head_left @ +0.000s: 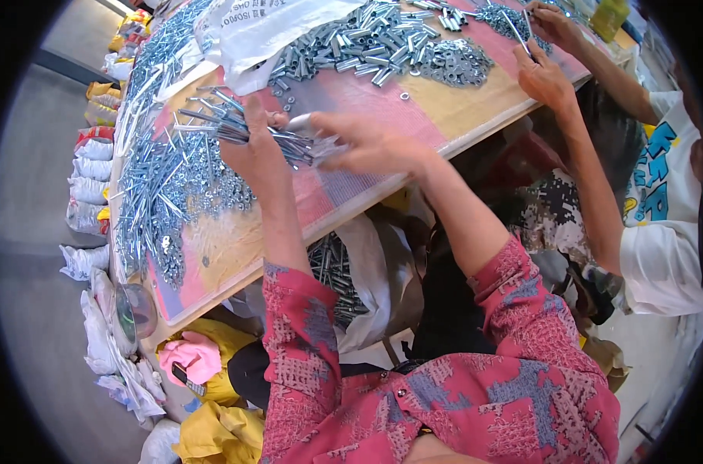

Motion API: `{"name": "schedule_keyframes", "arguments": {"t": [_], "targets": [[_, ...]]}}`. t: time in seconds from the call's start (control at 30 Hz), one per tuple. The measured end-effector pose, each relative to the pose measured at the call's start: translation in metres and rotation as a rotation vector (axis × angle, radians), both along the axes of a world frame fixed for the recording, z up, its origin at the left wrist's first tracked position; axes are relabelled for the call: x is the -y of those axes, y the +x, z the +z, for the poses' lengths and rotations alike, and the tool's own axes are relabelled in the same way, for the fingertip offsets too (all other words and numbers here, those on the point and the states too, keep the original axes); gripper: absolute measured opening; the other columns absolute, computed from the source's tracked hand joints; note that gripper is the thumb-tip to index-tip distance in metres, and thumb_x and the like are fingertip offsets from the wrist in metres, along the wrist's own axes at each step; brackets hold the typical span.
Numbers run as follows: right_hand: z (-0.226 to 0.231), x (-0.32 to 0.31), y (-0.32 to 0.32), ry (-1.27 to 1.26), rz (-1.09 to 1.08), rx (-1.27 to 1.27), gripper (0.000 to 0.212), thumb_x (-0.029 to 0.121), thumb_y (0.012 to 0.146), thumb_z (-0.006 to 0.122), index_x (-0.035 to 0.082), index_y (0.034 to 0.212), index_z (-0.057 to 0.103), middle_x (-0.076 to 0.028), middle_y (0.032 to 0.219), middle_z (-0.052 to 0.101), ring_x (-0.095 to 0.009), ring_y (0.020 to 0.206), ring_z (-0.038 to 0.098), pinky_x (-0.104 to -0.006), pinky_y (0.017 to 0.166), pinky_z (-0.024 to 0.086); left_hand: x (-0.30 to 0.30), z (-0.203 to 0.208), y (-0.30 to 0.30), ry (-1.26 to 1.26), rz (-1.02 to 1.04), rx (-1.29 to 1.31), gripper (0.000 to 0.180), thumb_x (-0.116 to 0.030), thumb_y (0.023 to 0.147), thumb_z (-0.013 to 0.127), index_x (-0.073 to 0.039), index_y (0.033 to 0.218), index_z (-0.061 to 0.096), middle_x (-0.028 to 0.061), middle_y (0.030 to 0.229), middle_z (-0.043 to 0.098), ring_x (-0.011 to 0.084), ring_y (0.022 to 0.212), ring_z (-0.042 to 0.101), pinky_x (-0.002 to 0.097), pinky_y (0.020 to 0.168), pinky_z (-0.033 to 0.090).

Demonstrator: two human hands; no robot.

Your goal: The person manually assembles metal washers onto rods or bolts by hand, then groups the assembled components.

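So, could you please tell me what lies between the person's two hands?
The head view shows thin metal rods there, sticking out from the left hand toward the blurred right hand.

- long thin silvery metal rods (138, 182): kinda bluish sheen
- short silvery metal tubes (378, 50): same deal, bit greyer
- flat pink-and-tan tabletop (467, 108): big colour blocks, some greyish purple too
- pinkish-red fabric shirt (452, 402): loud one, dusty pink and grey-blue patches all over
- co-worker's white fabric T-shirt (665, 259): blue print, bits of yellow
- black-grey-white camo fabric (556, 213): pixelated pattern
- bunched-up light pink cloth (196, 354): one solid colour
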State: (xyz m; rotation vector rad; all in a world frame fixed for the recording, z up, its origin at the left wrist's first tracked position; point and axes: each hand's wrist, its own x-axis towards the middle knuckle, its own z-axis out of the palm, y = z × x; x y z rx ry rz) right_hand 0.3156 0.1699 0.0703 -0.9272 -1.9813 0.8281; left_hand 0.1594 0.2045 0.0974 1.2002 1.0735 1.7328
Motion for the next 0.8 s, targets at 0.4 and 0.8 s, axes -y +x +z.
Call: {"name": "schedule_keyframes", "arguments": {"t": [0.4,0.8], "targets": [[-0.02,-0.014,-0.012,-0.372,-0.285,-0.528,0.025,0.019,0.079,0.061,-0.004,0.087,0.067,-0.005,0.075,0.064,-0.012,0.072,0.059,-0.0268,0.068,0.046,0.003,-0.048,-0.011,-0.023,-0.167,0.019,0.016,-0.013,0.087,0.066,0.0,0.089,0.057,0.0055,0.07,0.061,0.0131,0.062,0.061,0.0251,0.057,0.046],[0.012,-0.004,-0.035,-0.036,-0.27,-0.673,0.032,0.02,0.084,0.066,-0.004,0.105,0.063,-0.007,0.08,0.067,-0.01,0.074,0.062,-0.0276,0.069,0.051,0.02,-0.03,-0.023,-0.018,-0.172,-0.22,0.016,-0.014,0.085,0.07,-0.001,0.086,0.061,0.0022,0.067,0.061,0.0093,0.053,0.056,0.024,0.049,0.045]]}}
